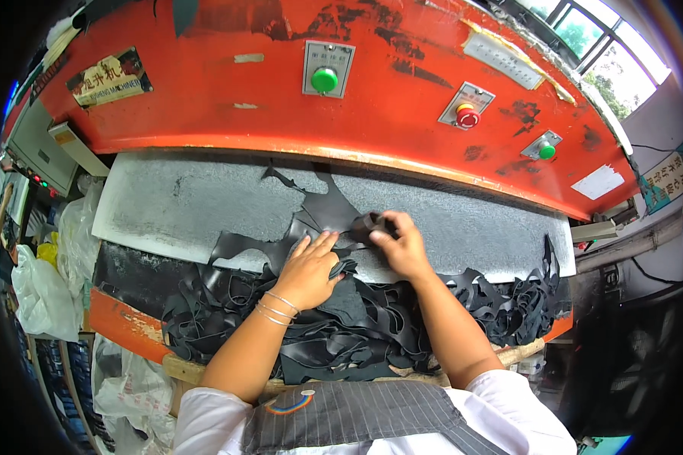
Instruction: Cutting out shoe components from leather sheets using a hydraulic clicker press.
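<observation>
A sheet of black leather [328, 211] with cut-out edges lies across the middle of the grey cutting bed [205, 189]. My left hand [311, 265] rests on its near part, fingers stretched over the leather. Between that hand's thumb and forefinger some small black leather pieces [345, 268] stick out. Just to the right, my right hand [404, 246] grips a dark, hollow cutting die [368, 225] by its right side, at the sheet's right edge. The die's underside is hidden.
Tangled black leather scraps [349, 330] heap along the bed's near edge, behind a wooden rail [182, 369]. Over the bed's far side hangs a red-orange press beam [228, 91] with green buttons [324, 80] and a red stop button [467, 116]. Plastic bags [45, 292] hang at left.
</observation>
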Motion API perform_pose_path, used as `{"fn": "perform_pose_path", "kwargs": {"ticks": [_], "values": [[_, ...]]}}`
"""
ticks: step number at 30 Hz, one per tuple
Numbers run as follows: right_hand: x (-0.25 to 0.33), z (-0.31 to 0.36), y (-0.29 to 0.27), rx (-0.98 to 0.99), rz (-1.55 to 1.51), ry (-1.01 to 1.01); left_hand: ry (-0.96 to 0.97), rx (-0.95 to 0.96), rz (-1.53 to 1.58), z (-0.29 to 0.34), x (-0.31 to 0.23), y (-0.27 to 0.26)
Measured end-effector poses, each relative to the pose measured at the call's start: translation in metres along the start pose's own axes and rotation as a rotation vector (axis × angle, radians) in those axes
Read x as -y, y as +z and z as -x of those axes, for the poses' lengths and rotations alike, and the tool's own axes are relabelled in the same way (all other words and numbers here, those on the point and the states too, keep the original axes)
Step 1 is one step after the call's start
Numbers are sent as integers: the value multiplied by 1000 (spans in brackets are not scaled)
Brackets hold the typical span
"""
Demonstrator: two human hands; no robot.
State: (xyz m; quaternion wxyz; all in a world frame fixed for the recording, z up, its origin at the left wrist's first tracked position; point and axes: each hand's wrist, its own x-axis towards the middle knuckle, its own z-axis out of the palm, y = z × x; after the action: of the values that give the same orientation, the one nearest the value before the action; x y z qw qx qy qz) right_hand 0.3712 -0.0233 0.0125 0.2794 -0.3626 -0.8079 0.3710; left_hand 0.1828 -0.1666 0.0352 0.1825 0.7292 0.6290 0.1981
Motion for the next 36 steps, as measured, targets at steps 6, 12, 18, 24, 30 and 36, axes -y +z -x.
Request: {"fn": "perform_pose_path", "kwargs": {"ticks": [6, 12, 18, 24, 30, 36], "values": [[33, -48, 26, -15, 97, -103, -18, -38, 30, -7, 6, 2], [29, -46, 54, -90, 204, -96, -7, -59, 101, 3, 7, 1], [39, -39, 38, -125, 107, -48, -148, -207, 576, 15, 9, -40], [77, -64, -140, -1263, 27, -210, -39, -528, 518, -3, -9, -133], [49, -62, -219, -1313, 324, 273, 124, -713, 299, -45, -26, -178], [72, 76, -179, -837, -131, -99, 112, -241, 532, 60, -60, -130]]}}
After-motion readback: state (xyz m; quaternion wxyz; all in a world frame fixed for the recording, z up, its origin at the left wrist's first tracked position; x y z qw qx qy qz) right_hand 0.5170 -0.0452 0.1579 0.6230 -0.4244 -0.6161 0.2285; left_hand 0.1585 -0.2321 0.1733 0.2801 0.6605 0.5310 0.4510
